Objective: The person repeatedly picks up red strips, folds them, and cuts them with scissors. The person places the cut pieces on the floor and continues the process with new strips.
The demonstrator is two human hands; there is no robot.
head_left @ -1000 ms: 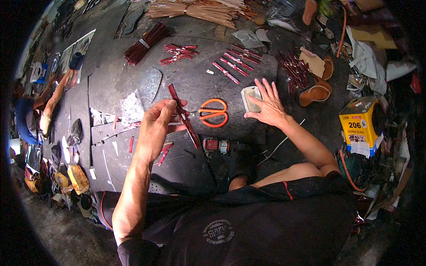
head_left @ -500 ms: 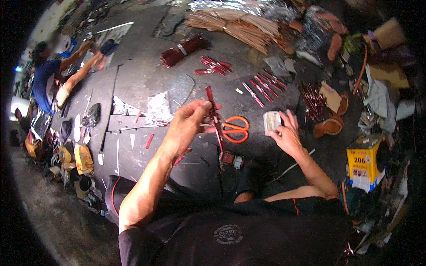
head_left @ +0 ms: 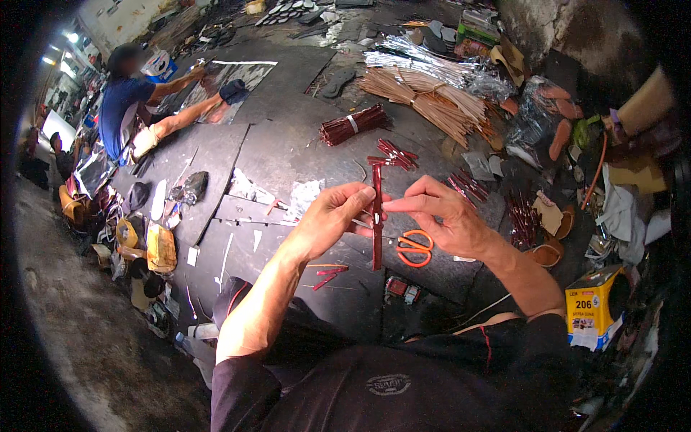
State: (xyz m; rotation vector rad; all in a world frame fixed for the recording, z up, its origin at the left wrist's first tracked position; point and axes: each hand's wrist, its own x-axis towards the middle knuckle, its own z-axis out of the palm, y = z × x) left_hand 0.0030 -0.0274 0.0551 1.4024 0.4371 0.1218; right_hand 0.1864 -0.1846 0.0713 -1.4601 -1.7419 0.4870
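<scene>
My left hand pinches a dark red strap, held upright in front of me with a short crosspiece at its top. The fingertips of my right hand are pressed together at the strap's right side, about its middle. Whatever they hold, if anything, is too small to make out. Orange-handled scissors lie on the dark work surface just below the right hand, their blades mostly hidden. A small white edge shows under the right wrist. Short dark red pieces lie beyond the strap.
Farther off lie a tied dark red bundle and tan strips. More dark red straps are heaped at the right, near a yellow box. A small red-and-silver object lies close by. Another person sits at the far left.
My right hand has left the small white box and come left to the strap. The left hand still holds the strap, now more upright. The view has shifted, showing more of the far side.
</scene>
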